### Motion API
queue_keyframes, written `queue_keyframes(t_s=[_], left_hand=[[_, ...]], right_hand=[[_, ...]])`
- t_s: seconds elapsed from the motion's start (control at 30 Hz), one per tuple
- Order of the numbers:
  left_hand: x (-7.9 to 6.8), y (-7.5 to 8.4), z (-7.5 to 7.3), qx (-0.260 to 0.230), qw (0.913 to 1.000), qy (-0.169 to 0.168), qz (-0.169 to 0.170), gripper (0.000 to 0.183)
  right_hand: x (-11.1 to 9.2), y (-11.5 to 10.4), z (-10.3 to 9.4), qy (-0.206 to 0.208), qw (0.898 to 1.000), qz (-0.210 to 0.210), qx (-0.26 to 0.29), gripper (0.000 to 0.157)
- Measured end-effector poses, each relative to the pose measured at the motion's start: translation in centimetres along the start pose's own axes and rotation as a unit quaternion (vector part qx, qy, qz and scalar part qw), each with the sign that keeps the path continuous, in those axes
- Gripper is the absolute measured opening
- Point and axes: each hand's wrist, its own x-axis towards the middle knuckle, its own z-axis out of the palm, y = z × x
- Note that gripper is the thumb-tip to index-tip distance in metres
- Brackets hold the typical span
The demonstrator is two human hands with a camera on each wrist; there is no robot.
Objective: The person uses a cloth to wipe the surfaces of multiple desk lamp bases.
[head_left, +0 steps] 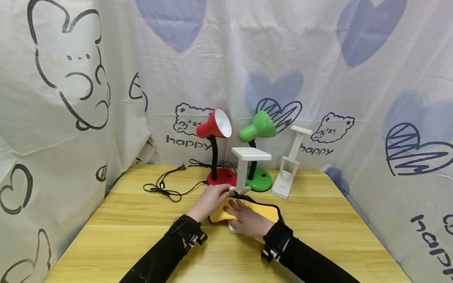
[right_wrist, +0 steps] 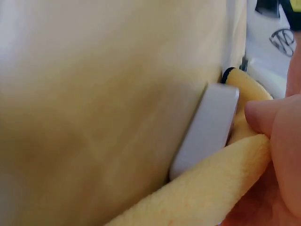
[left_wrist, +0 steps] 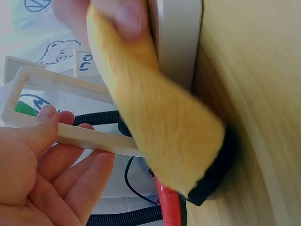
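Note:
In the head view a white folding stand [head_left: 242, 173] with a flat top plate is upright in front of two lamps. My left hand [head_left: 211, 201] holds its lower frame; the left wrist view shows the thumb and fingers pinching one bar of that white frame [left_wrist: 96, 143]. A yellow cloth [head_left: 267, 212] with black edging lies over the stand's base [head_left: 233, 229]. My right hand [head_left: 250, 221] grips the cloth against the base, its thumb on the fabric in the right wrist view. One end of the white base [right_wrist: 207, 127] sticks out beside the cloth [right_wrist: 197, 197].
Behind the stand are a red desk lamp [head_left: 221, 176] and a green desk lamp [head_left: 263, 182]. A black cord [head_left: 170, 192] with a plug lies coiled at left. To the right is a second white folding stand [head_left: 283, 184]. Printed curtains [head_left: 226, 70] surround the wooden table [head_left: 124, 232].

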Motion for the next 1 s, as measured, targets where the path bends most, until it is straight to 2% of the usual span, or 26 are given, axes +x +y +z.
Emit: queue_keyframes(t_s=[0.17,0.33,0.57,0.83,1.0], left_hand=[[0.1,0.1,0.0,-0.003,0.9999,0.002,0.011,0.011],[0.2,0.2,0.0,0.004,0.9999,0.002,0.012,0.010],[0.2,0.1,0.1,0.000,0.9999,-0.005,0.010,0.012],[0.0,0.1,-0.1,0.008,0.9997,0.009,0.019,0.013],[-0.1,0.1,-0.3,0.009,0.9997,0.013,0.021,0.013]], right_hand=[[0.9,0.6,-0.7,0.007,1.000,-0.021,0.002,0.050],[0.3,0.6,-0.9,0.006,0.999,-0.026,0.024,0.049],[-1.9,-0.5,-1.1,-0.030,0.998,-0.005,0.062,0.049],[-5.1,-2.7,-0.9,-0.040,0.998,-0.031,0.030,0.043],[-6.9,-3.4,-0.7,-0.044,0.997,-0.054,0.037,0.044]])
